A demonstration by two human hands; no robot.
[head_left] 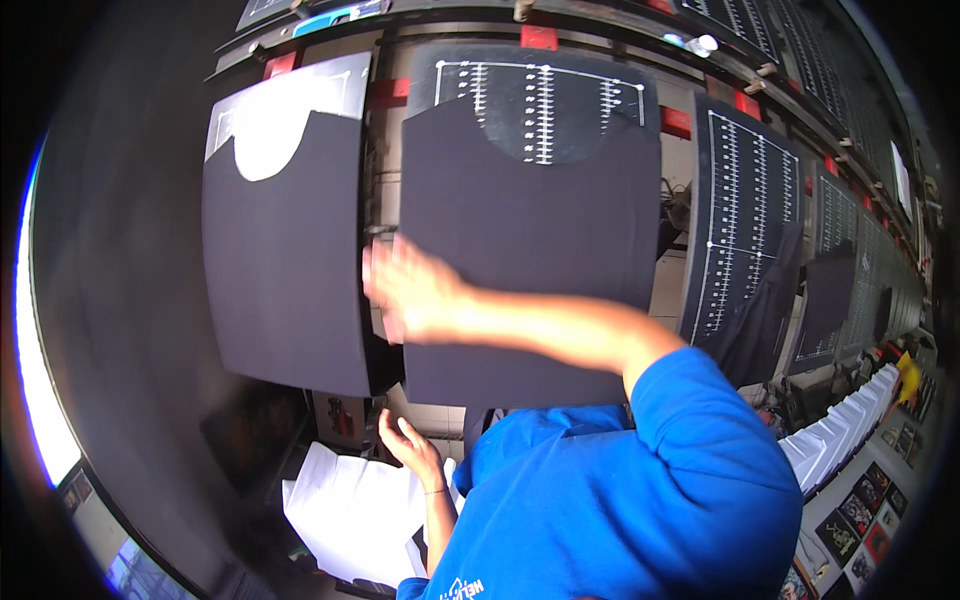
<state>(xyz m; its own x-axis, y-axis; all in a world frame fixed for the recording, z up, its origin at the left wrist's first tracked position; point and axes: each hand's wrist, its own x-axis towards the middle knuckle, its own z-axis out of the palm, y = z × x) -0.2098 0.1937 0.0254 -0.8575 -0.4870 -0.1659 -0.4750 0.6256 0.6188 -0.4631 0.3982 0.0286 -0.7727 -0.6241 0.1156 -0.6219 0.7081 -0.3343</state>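
The blue sleeve (640,490) fills the near view; beyond, the right hand (405,290), blurred, fingers spread, smooths the dark shirt (530,250) at the pallet's (545,95) left edge, while the left hand (405,445) hangs open, empty, over white sheets (345,515)

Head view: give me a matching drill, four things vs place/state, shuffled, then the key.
Things:
1. right hand
2. left hand
3. white sheets
4. middle dark garment

Places or states:
A. lower left, below the boards
B. blurred, at the middle garment's left edge
C. fingers spread, just above the white sheets
D. flat on the centre board, white ruled marks showing in its neckline

Pairs: 1-B, 2-C, 3-A, 4-D
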